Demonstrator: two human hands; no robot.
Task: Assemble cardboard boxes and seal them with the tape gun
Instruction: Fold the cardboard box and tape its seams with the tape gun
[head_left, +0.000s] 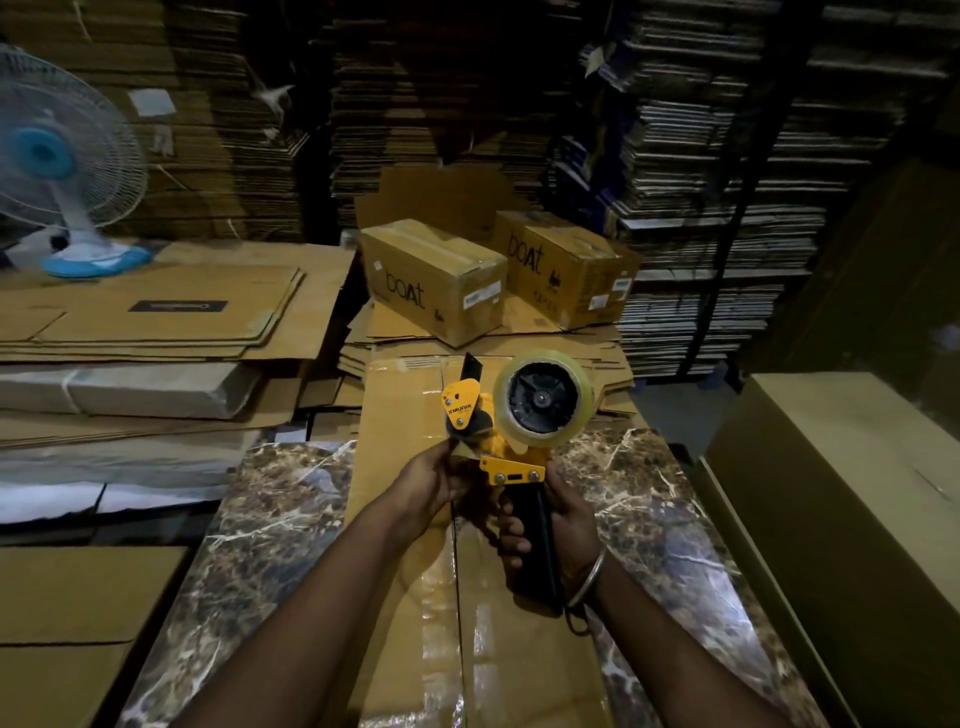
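Tape gun held upright over taped box; handle gripped by right hand, fingers curled; front at 10 o'clock pinched by left hand.

Yellow tape gun held above a taped cardboard box

The tape gun, yellow with a black handle and a roll of clear tape, is held upright over the box, its roll turned toward the camera. The brown box is laid lengthwise on a marbled table; its centre seam is covered by glossy clear tape. Two closed boxes printed "boAt" are set behind on flattened cardboard.
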